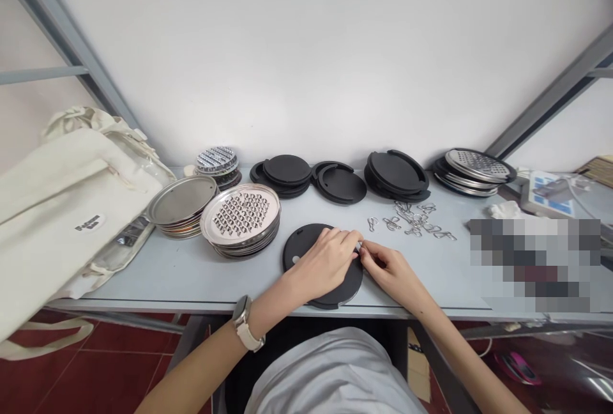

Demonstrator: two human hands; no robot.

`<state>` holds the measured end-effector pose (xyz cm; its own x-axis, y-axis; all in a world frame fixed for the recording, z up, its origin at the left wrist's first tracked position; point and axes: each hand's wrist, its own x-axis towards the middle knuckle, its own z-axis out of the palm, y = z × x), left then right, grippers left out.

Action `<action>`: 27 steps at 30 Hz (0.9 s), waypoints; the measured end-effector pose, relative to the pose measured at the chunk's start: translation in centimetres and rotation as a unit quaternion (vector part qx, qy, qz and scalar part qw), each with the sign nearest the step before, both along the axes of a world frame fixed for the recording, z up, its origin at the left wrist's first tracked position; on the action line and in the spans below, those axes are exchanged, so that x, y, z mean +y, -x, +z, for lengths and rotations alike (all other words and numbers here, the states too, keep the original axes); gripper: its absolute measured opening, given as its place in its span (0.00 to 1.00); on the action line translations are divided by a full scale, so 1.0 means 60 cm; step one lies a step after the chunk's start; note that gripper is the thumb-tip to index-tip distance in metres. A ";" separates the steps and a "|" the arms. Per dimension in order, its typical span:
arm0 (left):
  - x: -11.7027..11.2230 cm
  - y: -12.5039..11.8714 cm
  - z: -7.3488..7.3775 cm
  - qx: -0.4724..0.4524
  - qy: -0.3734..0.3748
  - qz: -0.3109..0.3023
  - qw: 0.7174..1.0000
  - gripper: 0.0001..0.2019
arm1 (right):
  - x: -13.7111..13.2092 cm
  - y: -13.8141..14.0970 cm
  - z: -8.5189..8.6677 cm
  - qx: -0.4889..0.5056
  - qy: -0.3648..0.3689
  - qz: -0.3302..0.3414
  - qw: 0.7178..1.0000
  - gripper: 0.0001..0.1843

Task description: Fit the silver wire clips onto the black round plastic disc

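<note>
In the head view, a black disc point(338, 291) on the table point(167, 273) is gripped at its two-o'clock rim by the left hand point(330, 251); there, a small metallic piece point(358, 246) is pinched by the right hand point(385, 267). Wire clips point(416, 217) are scattered beyond.

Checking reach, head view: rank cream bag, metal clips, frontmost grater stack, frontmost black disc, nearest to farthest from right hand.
From the right hand:
1. Black disc: immediately left.
2. Metal clips: beyond, slightly right.
3. Grater stack: well left.
4. Cream bag: far left.
</note>
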<state>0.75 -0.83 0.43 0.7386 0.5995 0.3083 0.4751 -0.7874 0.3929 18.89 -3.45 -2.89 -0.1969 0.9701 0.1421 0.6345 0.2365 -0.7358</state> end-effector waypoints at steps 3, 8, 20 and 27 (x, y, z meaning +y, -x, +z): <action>-0.001 0.000 0.000 0.002 -0.003 -0.003 1.000 0.09 | 0.000 0.000 0.000 0.001 -0.003 0.000 1.000 0.16; -0.001 0.001 0.000 -0.001 -0.002 -0.007 1.000 0.09 | -0.001 0.001 0.000 0.008 -0.004 -0.006 1.000 0.17; -0.002 0.002 0.001 -0.002 0.000 -0.010 1.000 0.11 | -0.003 0.004 0.000 0.013 -0.007 -0.015 1.000 0.18; -0.001 0.001 -0.001 -0.014 -0.001 -0.009 1.000 0.10 | -0.002 0.004 -0.003 0.017 -0.001 -0.020 1.000 0.18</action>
<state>0.71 -0.87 0.37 0.7398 0.5861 0.3304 0.4505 -0.7963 0.4037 18.67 -3.55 -3.09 -0.1529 0.9768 0.1499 0.6174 0.2129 -0.7573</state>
